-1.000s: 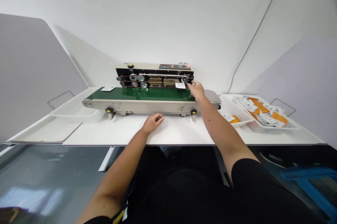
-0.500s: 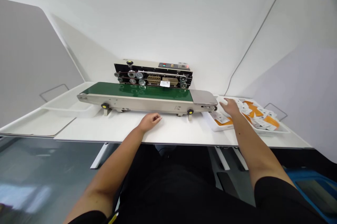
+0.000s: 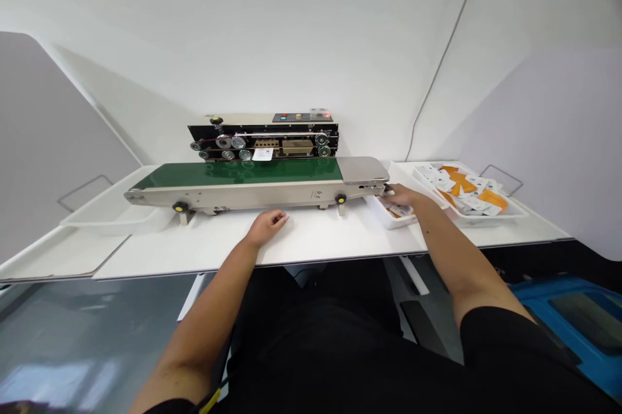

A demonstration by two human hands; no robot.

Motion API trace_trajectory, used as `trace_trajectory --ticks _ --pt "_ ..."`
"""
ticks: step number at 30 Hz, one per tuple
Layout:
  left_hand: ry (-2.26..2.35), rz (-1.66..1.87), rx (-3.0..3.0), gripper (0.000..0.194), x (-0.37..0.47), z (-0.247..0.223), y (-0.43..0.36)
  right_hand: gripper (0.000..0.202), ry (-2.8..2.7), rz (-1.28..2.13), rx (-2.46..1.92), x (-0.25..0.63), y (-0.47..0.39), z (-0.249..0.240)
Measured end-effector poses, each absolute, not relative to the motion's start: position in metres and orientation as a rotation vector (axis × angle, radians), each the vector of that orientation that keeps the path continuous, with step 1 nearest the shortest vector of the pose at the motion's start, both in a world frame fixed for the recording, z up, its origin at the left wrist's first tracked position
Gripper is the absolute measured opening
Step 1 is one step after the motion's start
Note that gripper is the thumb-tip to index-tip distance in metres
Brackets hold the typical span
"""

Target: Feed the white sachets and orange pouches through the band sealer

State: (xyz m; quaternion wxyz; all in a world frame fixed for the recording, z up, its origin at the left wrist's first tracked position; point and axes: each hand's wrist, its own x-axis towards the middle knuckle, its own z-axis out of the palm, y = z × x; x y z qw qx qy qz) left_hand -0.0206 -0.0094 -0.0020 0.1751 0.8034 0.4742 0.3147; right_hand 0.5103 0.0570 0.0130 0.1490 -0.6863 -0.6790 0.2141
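My left hand (image 3: 267, 226) rests on the white table in front of the band sealer's conveyor, fingers loosely curled with nothing visible in them. At the conveyor's right end, my right hand (image 3: 401, 194) reaches over a small white bin (image 3: 399, 222) of white and orange packets (image 3: 399, 210). Its fingertips are too small and partly hidden to show whether they grip a packet. On the band sealer (image 3: 286, 135), a white packet (image 3: 263, 154) hangs along the rollers, above the green belt (image 3: 233, 173).
A larger white bin (image 3: 515, 214) with several orange and white packets (image 3: 466, 187) stands at the right. Another white bin (image 3: 111, 226) sits by the conveyor's left end. Grey panels (image 3: 43, 142) flank the table. A blue container (image 3: 573, 310) is below, at right.
My right hand has come down and leftward to the small bin beside the conveyor. The white packet has travelled left along the sealer. My left hand stays curled on the table. The view has shifted.
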Motion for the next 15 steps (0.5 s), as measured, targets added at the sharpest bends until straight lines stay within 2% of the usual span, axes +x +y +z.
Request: trace_trajectory --ticks 3,6,12,15 --pt "1.350 0.880 2.285 0.030 -0.0203 -0.0009 -0.0105 0.059 -1.928 0.513 -2.173 0.5087 0.0562 0.0173" --pt "1.352 0.882 2.288 0.032 -0.0211 -0.0009 -0.0110 0.054 -1.929 0.607 -2.284 0.5060 0.0532 0.0215" --pt "1.349 0.867 2.284 0.031 -0.0226 -0.0023 -0.0101 0.053 -1.941 0.783 -2.156 0.5083 0.0496 0.0220" --pt "1.348 0.860 2.279 0.029 -0.0227 -0.0027 -0.0098 0.062 -1.884 0.824 -2.036 0.5106 0.0495 0.0197"
